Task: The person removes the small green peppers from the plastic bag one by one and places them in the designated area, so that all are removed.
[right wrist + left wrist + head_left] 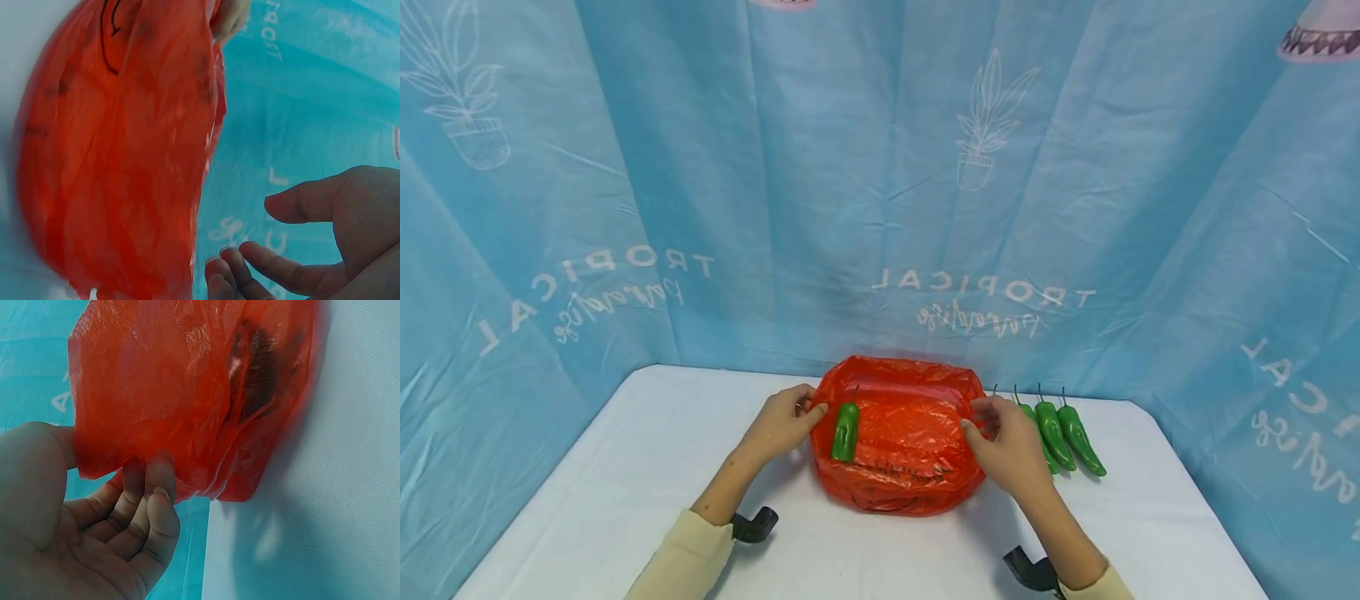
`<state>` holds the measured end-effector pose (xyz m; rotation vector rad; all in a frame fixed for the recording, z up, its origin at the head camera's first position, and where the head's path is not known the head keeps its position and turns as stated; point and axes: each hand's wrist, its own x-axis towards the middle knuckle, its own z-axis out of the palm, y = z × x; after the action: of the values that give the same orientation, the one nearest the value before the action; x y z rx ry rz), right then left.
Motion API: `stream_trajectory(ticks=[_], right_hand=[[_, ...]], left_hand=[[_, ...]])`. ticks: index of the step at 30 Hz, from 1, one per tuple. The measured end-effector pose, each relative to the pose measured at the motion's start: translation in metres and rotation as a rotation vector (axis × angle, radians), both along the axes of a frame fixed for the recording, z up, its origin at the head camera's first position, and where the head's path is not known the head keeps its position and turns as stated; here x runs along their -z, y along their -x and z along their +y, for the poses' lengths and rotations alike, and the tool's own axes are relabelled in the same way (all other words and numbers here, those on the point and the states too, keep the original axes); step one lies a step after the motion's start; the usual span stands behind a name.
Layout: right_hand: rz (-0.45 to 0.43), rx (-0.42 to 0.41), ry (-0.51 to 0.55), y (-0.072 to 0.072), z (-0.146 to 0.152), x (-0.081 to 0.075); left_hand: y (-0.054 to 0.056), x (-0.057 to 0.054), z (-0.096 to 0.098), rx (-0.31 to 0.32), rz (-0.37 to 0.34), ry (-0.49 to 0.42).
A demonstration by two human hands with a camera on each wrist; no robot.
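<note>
A red plastic bag (887, 497) sits with its mouth wide on the white table. My left hand (781, 422) pinches its left rim, thumb inside and fingers outside in the left wrist view. One green chili pepper (846, 435) shows inside the bag at the left, stem up. Through the film, the left wrist view shows a dark shape (259, 369). At the bag's right side is my right hand (1011, 446); in the right wrist view its thumb and fingers are spread apart, with nothing between them and a gap to the bag.
Several green chili peppers (1081, 442) lie in a row on the table right of the bag, partly behind my right hand. The white table (865, 562) ends at a blue printed curtain (820, 208) at the back and sides.
</note>
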<state>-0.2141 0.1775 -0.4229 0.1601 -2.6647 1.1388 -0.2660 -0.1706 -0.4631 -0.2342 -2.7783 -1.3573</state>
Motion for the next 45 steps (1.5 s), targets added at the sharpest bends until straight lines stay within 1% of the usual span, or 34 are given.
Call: stream_trajectory(ticks=[3,8,16,19,25,31,36,40,45], right_hand=[[0.019,-0.028,0.01,0.001,-0.009,0.0],[0.012,-0.069,0.02,0.003,-0.028,0.003],[-0.029,-0.134,0.004,0.008,-0.056,0.013],[-0.038,-0.155,-0.009,0.01,-0.066,0.015],[-0.097,-0.189,-0.011,0.013,-0.084,0.019],[-0.142,-0.201,-0.025,0.019,-0.101,0.023],[-0.202,-0.198,-0.048,0.024,-0.114,0.029],[-0.22,-0.198,-0.059,0.027,-0.123,0.033],[-0.248,-0.188,-0.06,0.031,-0.133,0.033]], left_hand=[[0.001,-0.001,-0.001,-0.005,0.004,0.008],[0.002,-0.001,-0.001,-0.005,0.016,0.013],[0.003,0.003,-0.001,-0.004,0.003,0.015],[0.004,0.003,-0.001,-0.001,0.012,0.009],[0.002,0.003,-0.001,0.003,0.011,0.023],[0.003,0.003,-0.001,0.005,0.013,0.011],[0.001,0.004,-0.002,0.003,0.008,0.013],[0.001,0.004,-0.001,0.008,0.004,0.003],[0.003,0.003,-0.001,0.007,0.003,-0.001]])
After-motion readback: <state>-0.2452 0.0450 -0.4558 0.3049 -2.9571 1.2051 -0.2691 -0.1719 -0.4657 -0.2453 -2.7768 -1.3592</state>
